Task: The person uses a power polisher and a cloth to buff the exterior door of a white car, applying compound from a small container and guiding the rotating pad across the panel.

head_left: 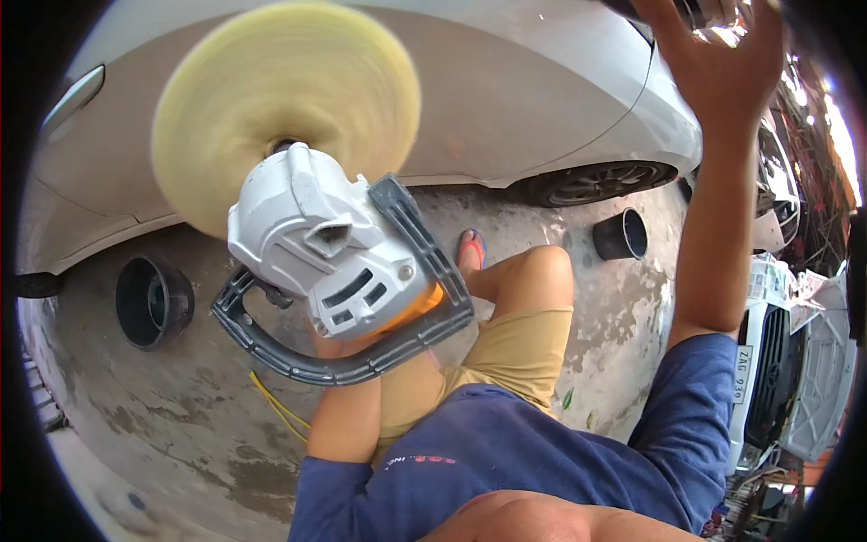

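Polisher [316, 244]: in front of the car [533, 81], its blurred yellow pad [289, 90] blocking the view of a panel
Left hand [329, 343]: mostly hidden behind the polisher; grip could not be told
Right hand [722, 68]: raised, fingertips cut off; grip could not be told
Floor [524, 397]: one black bucket [135, 303] stood left, another [608, 239] near the wheel [601, 183]; a yellow cord [278, 406] lay by the left forearm [343, 420]

Right arm [727, 226] raised, right grip [725, 72] partly cut off, left forearm [346, 420] forward, left grip hidden
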The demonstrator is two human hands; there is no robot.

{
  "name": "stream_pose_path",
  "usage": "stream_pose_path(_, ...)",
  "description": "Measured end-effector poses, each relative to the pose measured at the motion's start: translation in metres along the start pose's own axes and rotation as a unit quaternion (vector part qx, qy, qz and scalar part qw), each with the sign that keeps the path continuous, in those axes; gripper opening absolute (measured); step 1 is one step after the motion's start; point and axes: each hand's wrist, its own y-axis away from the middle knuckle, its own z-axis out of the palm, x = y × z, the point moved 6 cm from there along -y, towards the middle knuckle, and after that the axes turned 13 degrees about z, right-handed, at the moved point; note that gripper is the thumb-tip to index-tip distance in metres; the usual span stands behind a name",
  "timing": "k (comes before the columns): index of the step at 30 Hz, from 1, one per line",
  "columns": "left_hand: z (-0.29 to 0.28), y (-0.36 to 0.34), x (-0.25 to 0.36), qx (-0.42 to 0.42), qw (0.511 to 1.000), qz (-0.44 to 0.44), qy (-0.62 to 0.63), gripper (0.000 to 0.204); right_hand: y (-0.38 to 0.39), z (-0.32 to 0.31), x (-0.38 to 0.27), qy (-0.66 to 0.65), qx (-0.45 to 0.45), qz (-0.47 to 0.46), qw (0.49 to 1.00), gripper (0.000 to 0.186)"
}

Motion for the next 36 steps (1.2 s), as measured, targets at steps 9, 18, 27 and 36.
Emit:
stream_pose_path(9,-0.027,0.021,-0.006,0.129,0.991,-0.023,0.035,0.086,0.111,-0.097,-0.169,-0.176,-0.676,-0.222,0.681,0.026)
stream_pose_path(18,-0.026,0.020,-0.015,0.040,0.993,-0.013,-0.111,0.083,0.106,-0.071,-0.209,-0.121,-0.519,-0.304,0.790,0.018)
stream_pose_path(27,-0.002,0.013,-0.025,-0.060,0.992,-0.017,-0.109,0.073,0.209,-0.053,-0.131,-0.523,-0.304,0.288,0.743,0.048)
stream_pose_path(36,0.051,-0.009,-0.027,-0.161,0.959,-0.091,-0.215,0.062,0.371,-0.064,-0.186,-0.535,-0.370,0.619,0.440,0.079)
